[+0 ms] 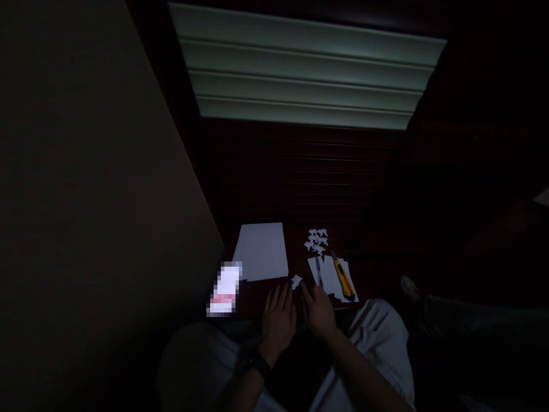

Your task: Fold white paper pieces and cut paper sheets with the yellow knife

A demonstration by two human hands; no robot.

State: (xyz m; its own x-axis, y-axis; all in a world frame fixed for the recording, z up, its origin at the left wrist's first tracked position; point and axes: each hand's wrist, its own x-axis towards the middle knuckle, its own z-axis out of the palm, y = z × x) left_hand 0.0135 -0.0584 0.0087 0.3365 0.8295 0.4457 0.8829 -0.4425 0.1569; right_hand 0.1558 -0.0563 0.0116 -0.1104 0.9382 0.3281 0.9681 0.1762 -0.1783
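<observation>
My left hand (278, 317) lies flat on the near edge of a small dark table (266, 292), fingers stretched out, holding nothing. My right hand (318, 312) rests beside it, fingers extended toward a small white paper cut-out (295, 281) just past the fingertips of both hands. Whether a finger touches the cut-out is unclear in the dim light. A dark watch sits on my left wrist.
A white sheet of paper (262, 252) lies at the table's back left. Several small cut-outs (316, 240) are piled at the back right. A yellow utility knife (343, 278) lies on a cut sheet (332, 279). A blurred bright card (226, 289) sits left.
</observation>
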